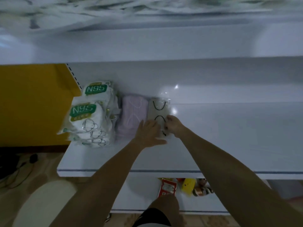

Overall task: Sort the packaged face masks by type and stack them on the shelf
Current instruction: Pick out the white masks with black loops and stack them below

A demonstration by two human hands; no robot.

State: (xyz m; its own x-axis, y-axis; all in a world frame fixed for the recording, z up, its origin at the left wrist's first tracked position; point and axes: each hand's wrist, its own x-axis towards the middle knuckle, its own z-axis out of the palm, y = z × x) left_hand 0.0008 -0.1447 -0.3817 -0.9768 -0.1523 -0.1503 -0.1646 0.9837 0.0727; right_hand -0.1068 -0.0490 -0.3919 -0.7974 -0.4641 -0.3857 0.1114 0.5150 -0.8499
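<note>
Bare forearms reach up from the bottom edge toward a glossy white shelf [229, 136], with a bent knee below them. Left hand [148, 133] lies flat with fingers spread, pressing on the near end of a clear crinkly packet of grey masks [158, 110] whose black ear loops show through the film; right hand [173, 126] pinches that packet's near right edge, its fingertips hard to make out. Just left, touching it, sits a soft lilac mask stack [132, 118], partly hidden under the left hand. Further left, puffy white N95 packs [89, 115] with green labels lean in two piles at the shelf's left end, against a yellow side panel [32, 104]. To the right the shelf runs smooth and open. Blurred red and yellow packets [178, 187] lie on the lower shelf, cut off by the right arm.
</note>
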